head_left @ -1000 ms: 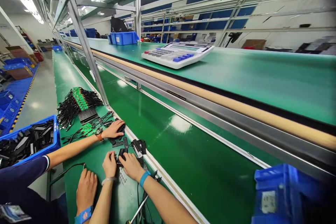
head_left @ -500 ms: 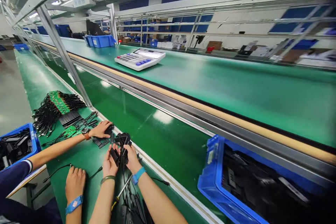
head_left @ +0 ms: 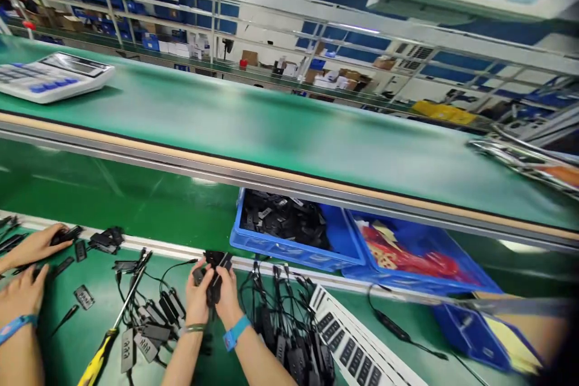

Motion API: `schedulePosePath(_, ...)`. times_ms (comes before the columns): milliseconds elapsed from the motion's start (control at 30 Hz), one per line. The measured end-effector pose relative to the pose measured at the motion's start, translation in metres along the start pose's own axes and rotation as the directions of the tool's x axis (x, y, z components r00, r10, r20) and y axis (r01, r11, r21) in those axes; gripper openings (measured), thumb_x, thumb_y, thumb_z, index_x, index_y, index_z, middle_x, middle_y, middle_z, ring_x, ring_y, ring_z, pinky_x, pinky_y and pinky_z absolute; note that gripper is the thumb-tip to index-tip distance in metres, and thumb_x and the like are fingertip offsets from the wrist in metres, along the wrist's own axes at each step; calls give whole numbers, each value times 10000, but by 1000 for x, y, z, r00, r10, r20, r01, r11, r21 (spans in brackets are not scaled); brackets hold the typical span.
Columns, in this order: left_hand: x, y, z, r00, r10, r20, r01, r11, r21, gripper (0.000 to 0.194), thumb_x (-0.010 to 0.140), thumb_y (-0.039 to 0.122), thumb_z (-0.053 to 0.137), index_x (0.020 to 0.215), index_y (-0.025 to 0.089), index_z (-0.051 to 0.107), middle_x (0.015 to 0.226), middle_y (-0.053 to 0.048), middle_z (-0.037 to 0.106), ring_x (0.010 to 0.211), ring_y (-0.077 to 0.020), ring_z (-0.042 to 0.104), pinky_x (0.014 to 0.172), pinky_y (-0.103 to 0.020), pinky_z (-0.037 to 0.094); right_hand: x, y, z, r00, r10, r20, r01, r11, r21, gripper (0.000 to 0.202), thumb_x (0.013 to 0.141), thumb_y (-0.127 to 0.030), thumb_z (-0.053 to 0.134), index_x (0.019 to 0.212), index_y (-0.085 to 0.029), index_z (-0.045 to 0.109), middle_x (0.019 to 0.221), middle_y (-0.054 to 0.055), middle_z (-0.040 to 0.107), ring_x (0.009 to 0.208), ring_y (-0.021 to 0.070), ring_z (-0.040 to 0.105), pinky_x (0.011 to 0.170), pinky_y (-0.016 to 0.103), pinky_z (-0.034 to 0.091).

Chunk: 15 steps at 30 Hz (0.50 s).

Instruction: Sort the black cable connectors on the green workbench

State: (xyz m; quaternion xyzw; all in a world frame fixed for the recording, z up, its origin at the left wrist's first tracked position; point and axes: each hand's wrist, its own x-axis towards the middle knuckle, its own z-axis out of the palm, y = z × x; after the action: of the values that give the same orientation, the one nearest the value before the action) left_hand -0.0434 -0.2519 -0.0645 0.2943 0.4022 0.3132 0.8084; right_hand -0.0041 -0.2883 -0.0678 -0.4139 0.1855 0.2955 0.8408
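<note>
Head view: my left hand (head_left: 198,297) and my right hand (head_left: 226,297) meet in the near middle of the green tabletop (head_left: 190,368), and the fingers of both are clamped together on one small black plastic part (head_left: 212,277), held up just above the surface between them. My right wrist wears a blue band, my left a thin bracelet.

To my near left lies a yellow-handled screwdriver (head_left: 108,344), its shaft pointing away from me, beside a tangle of black adapters with cables (head_left: 154,319). To my near right more cabled black units (head_left: 289,338) lie in a heap, and right of them a white sheet of printed labels (head_left: 348,344); its writing is too blurred to read.

At the far left another person's two hands (head_left: 27,265) rest among small black pieces.

Beyond the tabletop's rail, a blue bin of black parts (head_left: 289,229) sits on the conveyor, touching a second blue bin with red material (head_left: 407,253) on its right. On the far shelf at the left stands a white calculator (head_left: 49,75); its key markings are unreadable.
</note>
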Motion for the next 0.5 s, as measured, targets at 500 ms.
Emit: schedulePosePath(500, -70, -94, 117, 934, -168, 317, 111, 975, 190, 446, 550, 284, 859, 930, 141, 676, 860, -68, 708, 844, -192, 660, 850, -323, 503, 6, -133, -106, 950, -260, -172, 279, 955, 102, 263, 645, -274, 699, 871, -148, 650, 823, 35, 728, 765, 200, 683, 709, 296, 545)
